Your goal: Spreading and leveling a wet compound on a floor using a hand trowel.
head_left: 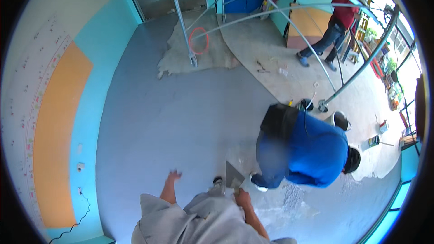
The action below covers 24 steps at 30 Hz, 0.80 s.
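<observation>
Right hand (pixel 242 196) grips trowel (pixel 234 175) | left hand (pixel 173 175) empty, seemingly spread | grey floor (pixel 181 117)

**What the head view leaves unclear**

The left hand (pixel 173 175) is motion-blurred, its fingers unreadable. The right hand (pixel 242 197) hides the trowel (pixel 233 176) handle. The crouching person (pixel 312 149) in blue shows no hands. The far person (pixel 337 22) is partly behind scaffold poles (pixel 289 20).
</observation>
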Available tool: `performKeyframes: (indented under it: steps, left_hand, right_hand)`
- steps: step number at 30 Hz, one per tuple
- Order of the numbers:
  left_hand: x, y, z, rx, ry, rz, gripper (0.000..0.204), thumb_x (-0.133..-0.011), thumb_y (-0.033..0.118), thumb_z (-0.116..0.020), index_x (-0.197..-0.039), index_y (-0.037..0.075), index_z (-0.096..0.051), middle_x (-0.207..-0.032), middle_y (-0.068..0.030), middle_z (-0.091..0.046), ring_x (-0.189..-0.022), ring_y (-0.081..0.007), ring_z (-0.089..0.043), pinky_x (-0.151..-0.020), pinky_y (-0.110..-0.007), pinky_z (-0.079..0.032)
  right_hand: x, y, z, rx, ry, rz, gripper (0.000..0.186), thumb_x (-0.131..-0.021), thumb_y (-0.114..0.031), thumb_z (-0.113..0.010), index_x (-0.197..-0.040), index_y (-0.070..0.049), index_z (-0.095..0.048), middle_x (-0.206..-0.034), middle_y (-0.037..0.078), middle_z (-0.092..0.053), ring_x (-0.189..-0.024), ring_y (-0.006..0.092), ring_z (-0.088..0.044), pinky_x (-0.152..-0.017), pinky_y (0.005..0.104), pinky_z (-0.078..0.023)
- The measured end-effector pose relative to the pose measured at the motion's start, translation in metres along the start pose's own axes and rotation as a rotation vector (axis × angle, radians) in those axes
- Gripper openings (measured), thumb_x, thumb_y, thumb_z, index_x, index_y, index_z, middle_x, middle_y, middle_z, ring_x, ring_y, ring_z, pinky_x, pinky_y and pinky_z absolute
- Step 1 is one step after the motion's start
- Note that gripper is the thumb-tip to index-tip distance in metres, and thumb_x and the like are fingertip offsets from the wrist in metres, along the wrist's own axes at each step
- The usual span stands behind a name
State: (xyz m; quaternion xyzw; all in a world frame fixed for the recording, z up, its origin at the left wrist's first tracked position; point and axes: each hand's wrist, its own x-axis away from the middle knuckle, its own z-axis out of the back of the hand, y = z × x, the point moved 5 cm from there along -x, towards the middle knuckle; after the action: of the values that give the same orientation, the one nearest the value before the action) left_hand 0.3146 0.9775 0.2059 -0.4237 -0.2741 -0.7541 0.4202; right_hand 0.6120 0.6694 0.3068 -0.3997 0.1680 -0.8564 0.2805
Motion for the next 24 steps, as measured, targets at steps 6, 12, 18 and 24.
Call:
performKeyframes:
  steps: [6, 12, 18, 24]
  left_hand:
    - [0.198, -0.055, -0.261, 0.499, 0.117, 0.196, 0.038, -0.079, 0.033, -0.056, -0.103, 0.003, -0.059, -0.097, -0.0181, -0.061, -0.088, -0.0319, -0.06, -0.075, -0.041, -0.048]
    - [0.203, -0.01, -0.26, 0.727, 0.429, 0.212, 0.033, -0.086, 0.027, -0.044, -0.095, -0.003, -0.053, -0.086, -0.0206, -0.059, -0.074, -0.0367, -0.059, -0.062, -0.042, -0.05]
    - [0.151, 0.017, -0.174, 1.119, 0.628, 0.115, 0.048, -0.088, 0.04, -0.047, -0.121, 0.005, -0.045, -0.122, -0.0125, -0.049, -0.108, -0.0257, -0.047, -0.081, -0.043, -0.044]
    - [0.157, 0.076, -0.107, 1.125, 0.419, 0.011, 0.045, -0.089, 0.037, -0.048, -0.123, 0.008, -0.045, -0.123, -0.0094, -0.049, -0.109, -0.0252, -0.046, -0.082, -0.044, -0.043]
  right_hand:
    - [0.037, 0.046, 0.016, -0.045, 0.048, 0.026, 0.036, -0.075, -0.03, -0.061, -0.098, -0.003, -0.056, -0.089, 0.027, -0.06, -0.088, 0.0437, -0.056, -0.076, 0.0498, -0.045]
    - [0.063, 0.07, 0.01, 0.049, -0.026, 0.172, 0.038, -0.075, -0.03, -0.061, -0.102, -0.004, -0.056, -0.091, 0.025, -0.061, -0.087, 0.0415, -0.058, -0.077, 0.0481, -0.046]
    - [0.076, 0.086, -0.014, 0.08, -0.026, 0.211, 0.039, -0.074, -0.028, -0.062, -0.103, -0.003, -0.056, -0.091, 0.025, -0.061, -0.087, 0.0414, -0.058, -0.078, 0.0476, -0.047]
    - [0.102, 0.1, -0.008, 0.062, 0.117, 0.107, 0.034, -0.074, -0.019, -0.06, -0.102, 0.0, -0.054, -0.087, 0.022, -0.062, -0.086, 0.0381, -0.06, -0.073, 0.046, -0.049]
